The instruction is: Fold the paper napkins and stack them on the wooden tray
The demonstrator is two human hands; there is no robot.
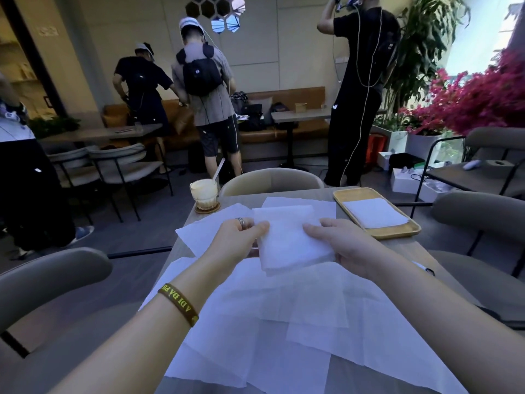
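My left hand [241,237] and right hand [338,245] pinch 1 folded napkin [289,240]; the wooden tray [397,234] at the table's far right corner holds 1 folded stack [375,213].

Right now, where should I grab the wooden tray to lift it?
Probably pinch the wooden tray by its raised rim along the long side facing you, coming from the left. That edge is bare and gives a lip to hold, while a folded napkin covers the middle.

A glass of iced drink [203,194] with a straw [218,170] stands on a coaster [207,209] at the table's [241,199] far left corner, a chair [272,180] just behind.
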